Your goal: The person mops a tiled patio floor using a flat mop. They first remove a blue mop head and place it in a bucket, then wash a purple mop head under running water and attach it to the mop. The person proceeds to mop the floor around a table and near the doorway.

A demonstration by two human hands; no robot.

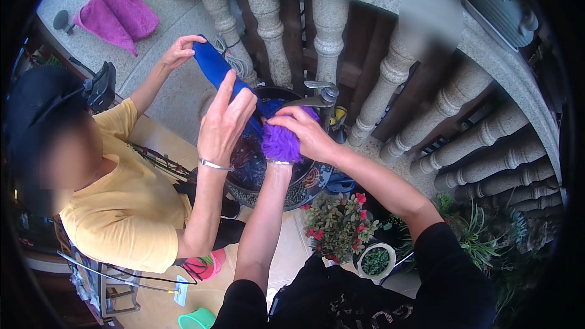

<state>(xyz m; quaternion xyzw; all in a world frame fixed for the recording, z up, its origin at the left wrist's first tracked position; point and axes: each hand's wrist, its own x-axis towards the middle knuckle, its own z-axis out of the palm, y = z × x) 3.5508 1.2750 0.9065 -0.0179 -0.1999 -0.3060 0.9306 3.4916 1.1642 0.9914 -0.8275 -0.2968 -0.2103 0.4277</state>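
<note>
A purple chenille cleaning mitt (279,141) covers my left hand, and only the left wrist (279,174) with its silver bracelet shows below it. Whether that hand is inside the mitt or beneath it cannot be seen. My right hand (311,132) grips the mitt from above, fingers bent over its top. Both hands are over a dark round basin (304,171) with water in it. A co-worker stretches a blue cloth (212,64) between the co-worker's two hands, its lower end hanging into the basin beside the mitt.
A metal faucet (328,96) reaches over the basin. Behind it stands a curved stone balustrade (327,41). A magenta towel (119,13) lies on the stone ledge. Potted red flowers (336,226) stand near my right arm. Pink (217,265) and green (196,319) buckets are on the tiles.
</note>
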